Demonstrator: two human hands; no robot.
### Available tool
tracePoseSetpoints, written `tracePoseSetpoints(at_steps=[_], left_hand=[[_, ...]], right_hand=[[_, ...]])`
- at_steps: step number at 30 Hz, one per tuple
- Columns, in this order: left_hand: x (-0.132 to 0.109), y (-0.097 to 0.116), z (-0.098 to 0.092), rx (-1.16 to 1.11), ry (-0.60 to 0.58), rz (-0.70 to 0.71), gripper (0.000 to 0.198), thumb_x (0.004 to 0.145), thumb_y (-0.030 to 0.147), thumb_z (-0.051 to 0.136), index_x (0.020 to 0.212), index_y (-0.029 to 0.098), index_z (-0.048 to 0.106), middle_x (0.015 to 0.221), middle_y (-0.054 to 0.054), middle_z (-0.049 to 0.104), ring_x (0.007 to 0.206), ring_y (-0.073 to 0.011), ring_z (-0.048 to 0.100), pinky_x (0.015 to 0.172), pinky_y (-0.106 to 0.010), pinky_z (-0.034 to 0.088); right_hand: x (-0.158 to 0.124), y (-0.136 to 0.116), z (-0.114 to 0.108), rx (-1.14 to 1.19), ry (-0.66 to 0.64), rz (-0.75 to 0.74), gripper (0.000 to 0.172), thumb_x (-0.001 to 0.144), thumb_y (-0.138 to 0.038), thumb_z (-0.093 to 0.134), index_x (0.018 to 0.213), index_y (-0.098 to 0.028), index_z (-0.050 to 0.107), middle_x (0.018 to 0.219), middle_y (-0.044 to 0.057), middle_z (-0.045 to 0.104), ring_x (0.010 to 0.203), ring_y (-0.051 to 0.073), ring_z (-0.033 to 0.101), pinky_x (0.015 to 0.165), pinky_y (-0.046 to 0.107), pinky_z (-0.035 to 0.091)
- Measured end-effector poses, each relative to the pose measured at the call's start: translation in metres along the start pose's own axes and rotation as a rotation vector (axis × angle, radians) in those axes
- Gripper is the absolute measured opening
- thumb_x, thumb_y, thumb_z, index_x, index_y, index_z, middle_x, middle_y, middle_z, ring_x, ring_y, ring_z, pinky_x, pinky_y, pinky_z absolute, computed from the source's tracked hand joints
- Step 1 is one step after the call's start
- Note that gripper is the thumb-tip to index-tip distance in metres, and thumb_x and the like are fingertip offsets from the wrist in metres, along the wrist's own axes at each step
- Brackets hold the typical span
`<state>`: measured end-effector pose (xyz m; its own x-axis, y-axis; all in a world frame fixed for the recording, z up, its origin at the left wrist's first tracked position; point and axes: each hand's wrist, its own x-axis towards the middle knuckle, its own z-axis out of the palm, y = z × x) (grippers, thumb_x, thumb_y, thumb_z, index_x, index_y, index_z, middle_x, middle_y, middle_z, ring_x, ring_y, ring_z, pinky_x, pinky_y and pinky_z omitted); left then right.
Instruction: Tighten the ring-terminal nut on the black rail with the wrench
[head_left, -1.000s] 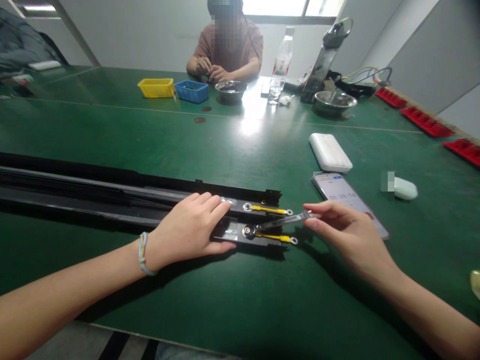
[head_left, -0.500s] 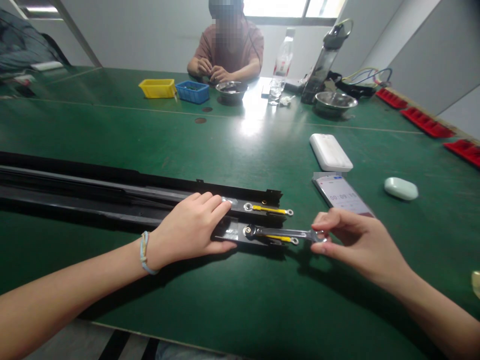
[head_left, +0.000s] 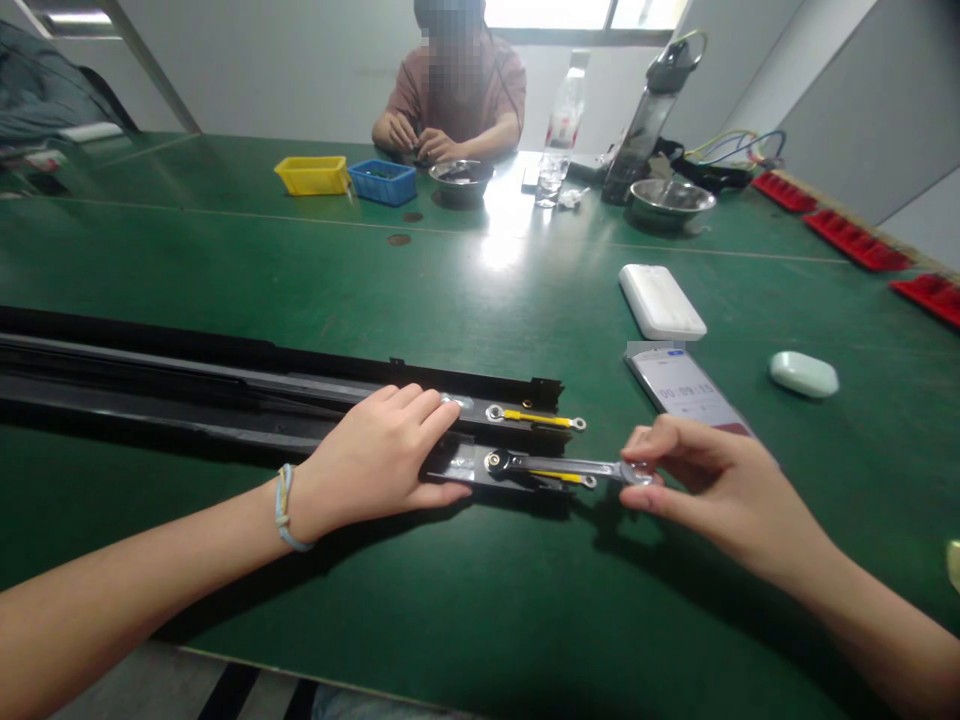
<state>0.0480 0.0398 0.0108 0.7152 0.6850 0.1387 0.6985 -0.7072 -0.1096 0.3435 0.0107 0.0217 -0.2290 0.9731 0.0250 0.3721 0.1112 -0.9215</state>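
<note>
Two long black metal channels [head_left: 225, 427] lie side by side, reaching in from the left. My left hand [head_left: 379, 450] is closed over them near their right ends, thumb on the near side. A combination wrench [head_left: 570, 466] has its dark ring end around a fastener on the nearer channel. Its other end is pinched between the thumb and fingers of my right hand [head_left: 705, 475]. One yellow wire with ring terminals [head_left: 536, 417] is fixed to the farther channel. A second yellow wire [head_left: 570, 479] shows partly beneath the wrench.
Beyond my right hand are a phone [head_left: 690, 388], a white power bank [head_left: 661, 303] and a pale green case [head_left: 804, 375]. Across the table a person sits behind a yellow bin [head_left: 311, 177], a blue bin [head_left: 382, 184] and a metal bowl [head_left: 461, 182]. Bottles stand farther right.
Almost nothing differs. The view has shifted very slightly; both hands and the wrench keep the same places on the channels.
</note>
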Motion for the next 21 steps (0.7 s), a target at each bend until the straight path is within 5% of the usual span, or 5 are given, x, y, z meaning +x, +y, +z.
tracePoseSetpoints(at_steps=[10,21], left_hand=[[0.0,0.0,0.001,-0.004,-0.008,-0.008,0.055,0.082,0.06,0.051,0.107,0.011,0.056,0.096,-0.011,0.062,0.083,-0.0258,0.056,0.073,-0.039,0.046],[0.001,-0.003,-0.001,-0.009,-0.012,-0.01,0.056,0.08,0.06,0.054,0.108,0.011,0.056,0.097,-0.012,0.062,0.084,-0.0265,0.056,0.075,-0.04,0.046]], right_hand=[[0.015,0.009,0.005,-0.041,0.115,0.072,0.027,0.069,-0.043,0.075,0.083,-0.022,0.067,0.075,0.003,0.071,0.066,0.019,0.067,0.057,0.029,0.054],[0.004,-0.002,-0.001,-0.008,-0.051,0.052,0.03,0.062,-0.038,0.082,0.068,-0.022,0.058,0.07,0.001,0.063,0.059,0.015,0.059,0.054,0.026,0.052]])
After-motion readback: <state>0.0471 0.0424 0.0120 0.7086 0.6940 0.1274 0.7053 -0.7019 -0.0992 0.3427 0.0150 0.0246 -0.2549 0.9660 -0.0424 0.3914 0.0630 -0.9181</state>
